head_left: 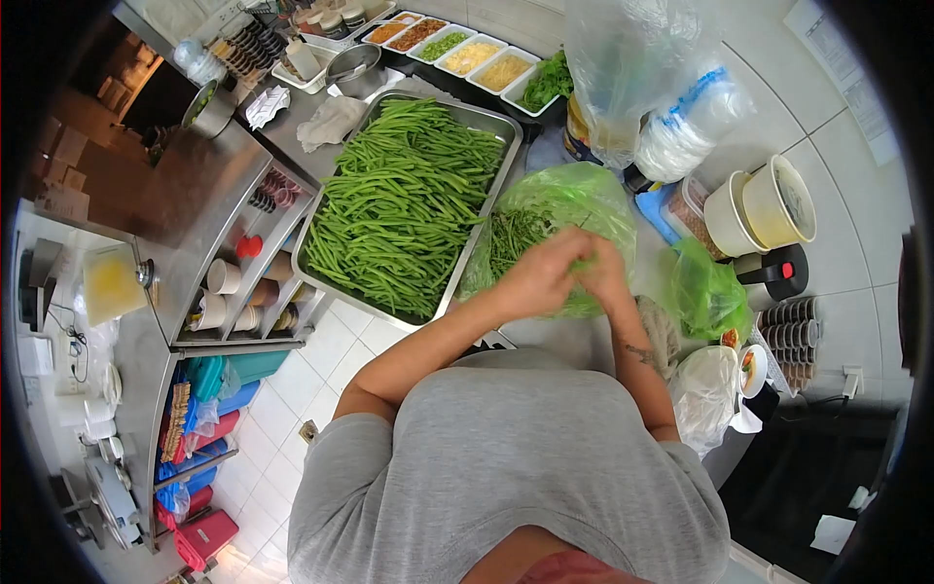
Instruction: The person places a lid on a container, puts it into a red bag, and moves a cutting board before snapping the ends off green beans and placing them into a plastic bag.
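Note:
My left hand [538, 274] and my right hand [605, 276] meet above a green plastic bag [608, 209], fingers curled in close to each other. Motion blurs the fingertips, and whatever they pinch is too small or hidden to name. Inside the bag, thin green bean trimmings [516, 237] lie just beyond my left hand. To the left of the bag, a large metal tray [513, 146] is heaped with long green beans [404, 200]. Its right edge touches or nearly touches the bag.
White containers of chopped ingredients [470, 56] line the back, with leafy greens [547, 82] at their end. Clear plastic bags [671, 127] hang at the right, above white tubs [736, 214]. Another green bag [708, 290] sits right of my hands. A steel shelf unit [209, 214] stands left.

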{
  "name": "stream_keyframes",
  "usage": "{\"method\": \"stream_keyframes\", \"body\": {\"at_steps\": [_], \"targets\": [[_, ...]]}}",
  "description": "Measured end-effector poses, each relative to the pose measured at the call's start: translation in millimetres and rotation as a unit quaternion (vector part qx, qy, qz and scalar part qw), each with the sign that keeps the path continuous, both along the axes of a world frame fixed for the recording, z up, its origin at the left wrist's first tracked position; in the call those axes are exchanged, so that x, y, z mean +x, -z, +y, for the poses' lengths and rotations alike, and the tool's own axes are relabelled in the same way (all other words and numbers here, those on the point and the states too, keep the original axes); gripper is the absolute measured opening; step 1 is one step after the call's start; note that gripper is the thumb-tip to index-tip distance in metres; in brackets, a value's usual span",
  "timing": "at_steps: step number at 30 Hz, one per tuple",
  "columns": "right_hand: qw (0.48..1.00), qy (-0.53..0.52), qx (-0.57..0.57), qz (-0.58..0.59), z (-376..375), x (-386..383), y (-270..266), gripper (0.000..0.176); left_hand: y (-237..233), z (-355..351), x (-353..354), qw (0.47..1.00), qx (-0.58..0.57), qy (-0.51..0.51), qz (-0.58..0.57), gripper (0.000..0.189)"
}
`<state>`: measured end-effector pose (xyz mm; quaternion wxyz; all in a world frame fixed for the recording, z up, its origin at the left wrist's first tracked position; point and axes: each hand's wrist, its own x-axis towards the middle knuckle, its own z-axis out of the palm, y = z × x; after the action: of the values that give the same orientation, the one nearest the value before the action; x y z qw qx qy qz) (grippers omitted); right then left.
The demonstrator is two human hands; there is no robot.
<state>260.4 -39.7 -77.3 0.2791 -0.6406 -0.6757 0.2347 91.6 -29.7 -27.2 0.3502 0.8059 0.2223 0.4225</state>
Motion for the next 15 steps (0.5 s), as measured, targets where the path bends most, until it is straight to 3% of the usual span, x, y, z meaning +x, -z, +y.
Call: {"method": "stream_keyframes", "body": {"at_steps": [3,5,6,10,13,14,15], "targets": [[0.982,0.079,-0.15,-0.085,2.7,7.6,-23.6,0.018,8.0,29.9,-23.2,0.984,-0.104,-0.145,-0.01,0.015],[0.998,0.023,-0.046,-0.032,-4.1,15.7,-13.2,0.016,-8.2,39.3,-41.7,0.928,-0.336,-0.102,-0.124,0.014],[1.0,-0.006,0.006,-0.004,-7.4,17.2,-5.1,0.015,-17.7,39.9,-45.9,0.898,-0.398,-0.099,-0.157,0.011],[0.994,-0.021,0.074,-0.074,-8.8,9.8,19.5,0.013,1.0,41.0,-43.5,0.849,-0.467,-0.049,-0.242,0.012],[0.999,-0.021,0.042,-0.027,-6.4,8.7,16.3,0.013,4.9,32.3,-39.4,0.87,-0.478,-0.058,-0.109,0.011],[0.999,-0.03,0.019,0.012,-6.2,10.5,15.0,0.013,10.9,32.2,-35.3,0.924,-0.365,-0.112,0.027,0.015],[0.998,-0.038,-0.005,0.05,-6.8,12.1,13.3,0.013,25.0,30.7,-28.0,0.967,-0.223,-0.118,0.044,0.016]]}}
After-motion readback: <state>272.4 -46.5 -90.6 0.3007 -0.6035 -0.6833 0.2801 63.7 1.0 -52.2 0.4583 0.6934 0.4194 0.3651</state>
